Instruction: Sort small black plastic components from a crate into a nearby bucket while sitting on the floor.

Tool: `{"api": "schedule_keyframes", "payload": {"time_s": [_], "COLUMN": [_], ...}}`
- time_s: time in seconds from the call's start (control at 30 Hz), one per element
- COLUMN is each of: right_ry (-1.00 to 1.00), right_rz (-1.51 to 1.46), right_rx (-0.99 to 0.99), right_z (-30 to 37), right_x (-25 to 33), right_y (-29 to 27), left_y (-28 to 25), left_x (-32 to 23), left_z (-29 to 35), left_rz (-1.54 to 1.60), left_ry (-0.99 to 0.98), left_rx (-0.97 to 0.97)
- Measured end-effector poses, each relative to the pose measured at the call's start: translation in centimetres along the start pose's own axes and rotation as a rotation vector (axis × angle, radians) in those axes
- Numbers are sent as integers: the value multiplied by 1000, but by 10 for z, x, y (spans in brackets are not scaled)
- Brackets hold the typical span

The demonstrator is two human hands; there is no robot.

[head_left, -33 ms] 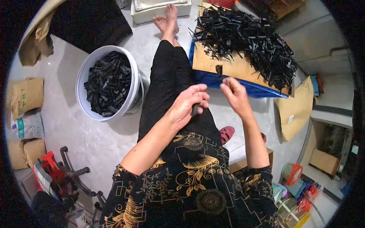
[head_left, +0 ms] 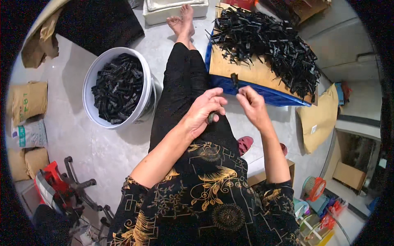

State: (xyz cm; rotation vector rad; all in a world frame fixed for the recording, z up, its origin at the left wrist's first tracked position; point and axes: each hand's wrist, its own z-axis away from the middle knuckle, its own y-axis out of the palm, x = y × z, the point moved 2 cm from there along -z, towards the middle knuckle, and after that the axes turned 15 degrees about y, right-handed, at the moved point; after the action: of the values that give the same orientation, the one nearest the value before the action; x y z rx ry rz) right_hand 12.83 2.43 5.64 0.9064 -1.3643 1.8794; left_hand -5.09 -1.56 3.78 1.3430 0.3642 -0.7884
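Above my lap, my left hand (head_left: 206, 108) curls its lower fingers round a small dark plastic piece (head_left: 212, 117), while its thumb and forefinger stay apart. My right hand (head_left: 252, 104) pinches the lower end of a small black plastic piece (head_left: 234, 80), which stands up from the fingertips. Between the two hands there is a short gap. A heap of thin black plastic pieces (head_left: 269, 49) lies on a wooden board (head_left: 230, 67) just beyond my right hand. To the left, a white bucket (head_left: 87, 100) holds many black plastic pieces (head_left: 117, 90).
The board rests on a blue-covered support (head_left: 262, 95). A white foam box (head_left: 176, 14) is at the far side. Right of the board leans a tan sack (head_left: 314, 123). A chair base (head_left: 82, 184) and stacked bags (head_left: 30, 104) are on the left. Red slippers (head_left: 245, 144) lie beside my leg.
My right hand has drawn slightly nearer and to the left with the black plastic piece, closer to my left hand. My left hand has hardly moved.
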Motion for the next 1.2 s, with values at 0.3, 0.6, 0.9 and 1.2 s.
{"api": "schedule_keyframes", "payload": {"time_s": [0.3,0.6,0.9,1.2], "right_ry": [-148,-33,127,225], "right_rz": [29,-61,-255,-338], "right_rx": [125,87,138,262], "right_z": [46,56,36,19], "right_x": [14,-1,-1,-13], "right_y": [36,41,35,33], "left_y": [-3,-6,7,7], "left_x": [-7,8,17,25], "left_z": [17,20,4,-15], "left_rz": [-39,-135,-511,-846], "left_ry": [87,138,179,164], "left_rx": [60,-20,14,56]}}
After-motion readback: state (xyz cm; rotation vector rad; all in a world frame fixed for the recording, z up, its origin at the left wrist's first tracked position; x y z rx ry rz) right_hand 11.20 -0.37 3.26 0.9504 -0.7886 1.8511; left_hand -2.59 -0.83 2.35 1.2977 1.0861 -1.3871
